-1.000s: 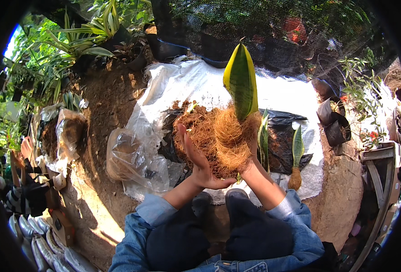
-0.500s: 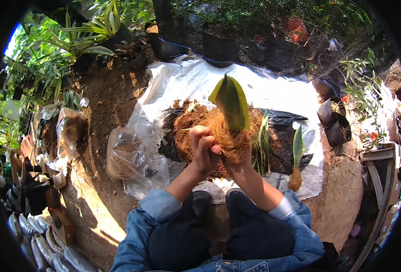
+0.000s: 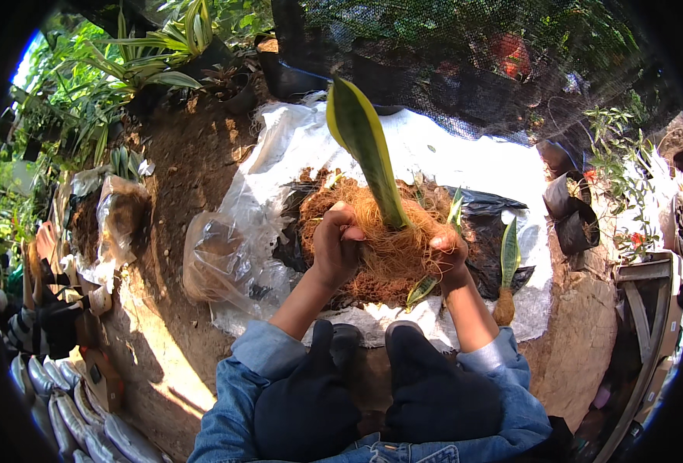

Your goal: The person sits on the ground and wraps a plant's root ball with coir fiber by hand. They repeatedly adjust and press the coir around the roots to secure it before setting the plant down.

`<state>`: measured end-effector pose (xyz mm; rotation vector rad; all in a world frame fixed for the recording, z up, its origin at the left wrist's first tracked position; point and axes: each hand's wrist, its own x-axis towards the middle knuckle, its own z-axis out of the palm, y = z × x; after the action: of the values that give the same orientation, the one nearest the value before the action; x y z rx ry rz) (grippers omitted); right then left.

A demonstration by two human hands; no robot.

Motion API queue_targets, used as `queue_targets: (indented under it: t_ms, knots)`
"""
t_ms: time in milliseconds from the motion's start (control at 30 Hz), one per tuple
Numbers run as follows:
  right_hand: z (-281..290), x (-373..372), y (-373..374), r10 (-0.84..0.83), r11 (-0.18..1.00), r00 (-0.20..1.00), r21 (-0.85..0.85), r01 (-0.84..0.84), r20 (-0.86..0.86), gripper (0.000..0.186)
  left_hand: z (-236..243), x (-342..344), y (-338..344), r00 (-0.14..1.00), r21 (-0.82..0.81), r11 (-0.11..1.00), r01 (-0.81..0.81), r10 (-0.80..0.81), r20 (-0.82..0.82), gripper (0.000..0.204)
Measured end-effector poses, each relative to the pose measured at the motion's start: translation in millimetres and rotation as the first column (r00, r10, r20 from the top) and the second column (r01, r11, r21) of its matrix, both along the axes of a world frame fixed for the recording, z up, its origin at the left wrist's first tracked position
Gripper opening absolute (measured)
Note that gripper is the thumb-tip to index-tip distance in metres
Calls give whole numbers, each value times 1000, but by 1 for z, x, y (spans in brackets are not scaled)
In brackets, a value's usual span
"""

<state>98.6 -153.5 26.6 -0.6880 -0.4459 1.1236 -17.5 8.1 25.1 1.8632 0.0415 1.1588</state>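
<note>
A: Orientation of the plant?

B: Snake plant leaf (image 3: 361, 143), green with yellow margins, long axis running from the root end low at centre up and slightly left, tip toward the far edge of the white plastic sheet (image 3: 465, 154). Its base sits in a ball of brown coconut fibre (image 3: 392, 243), held above the heap of fibre and soil (image 3: 334, 208) on the sheet.

A: Hands?

B: Left hand (image 3: 335, 245) curled tight against the left side of the fibre ball, fingers folded in. Right hand (image 3: 448, 253) clasped on the right side. Both are pressing the ball between them, closed on it.

A: Room around it?

B: Open sheet beyond the leaf tip and to the right. Black plastic (image 3: 488, 231) lies just right of the heap. A second small plant (image 3: 507, 262) with its own fibre ball rests near the sheet's right edge, and another small leaf (image 3: 422, 287) pokes out under the right wrist. Bare earth (image 3: 187, 170) left of the sheet, with a clear bag (image 3: 218, 258) at its edge. Knees close to the near edge.

A: Unclear?

B: Roots hidden inside the fibre. Palms not visible. Items at the far left rim are too bent and shaded to identify.
</note>
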Motion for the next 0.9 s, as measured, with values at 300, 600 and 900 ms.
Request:
queue_targets:
  t_ms: [300, 600, 900]
  knots:
    - [27, 11, 1, 203, 977, 905, -19, -211, 374, 122, 18, 0, 9, 970, -70, 981, 181, -190, -152, 27]
    - [9, -8, 12, -242, 944, 802, -59, 325, 546, 69, 20, 7, 9, 998, 26, 999, -22, 23, -58, 20]
    - [-1, -3, 7, -364, 898, 892, -153, 412, 266, 55, -41, -30, -59, 970, 76, 996, -38, 55, -238, 60]
